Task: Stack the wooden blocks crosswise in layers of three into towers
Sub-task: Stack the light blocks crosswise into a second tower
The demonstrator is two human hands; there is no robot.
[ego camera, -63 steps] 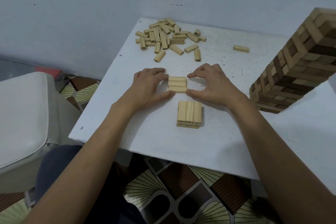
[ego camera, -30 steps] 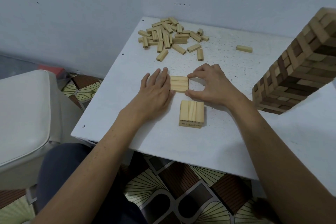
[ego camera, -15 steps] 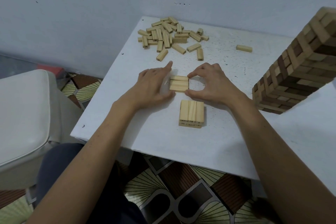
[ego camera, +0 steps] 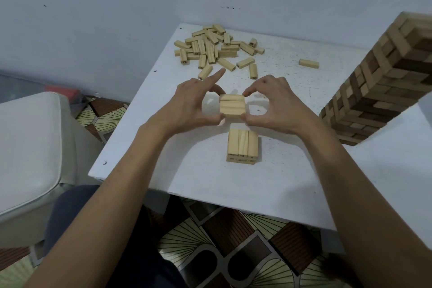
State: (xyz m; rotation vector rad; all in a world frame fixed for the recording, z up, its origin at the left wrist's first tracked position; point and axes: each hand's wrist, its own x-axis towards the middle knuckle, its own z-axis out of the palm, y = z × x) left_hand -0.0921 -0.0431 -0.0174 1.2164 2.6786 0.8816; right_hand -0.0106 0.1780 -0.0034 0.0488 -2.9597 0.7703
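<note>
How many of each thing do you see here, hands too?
tall tower: 1
short stack: 1
loose pile: 1
lone block: 1
held row of blocks: 1
hands: 2, left hand and right hand
Total: 7

White table [ego camera: 210, 182]: block pile [ego camera: 215, 47] upper centre, lone block [ego camera: 308, 63] to its right, two-layer stack [ego camera: 243, 147] centre, tall tower [ego camera: 374, 91] right edge.
</note>
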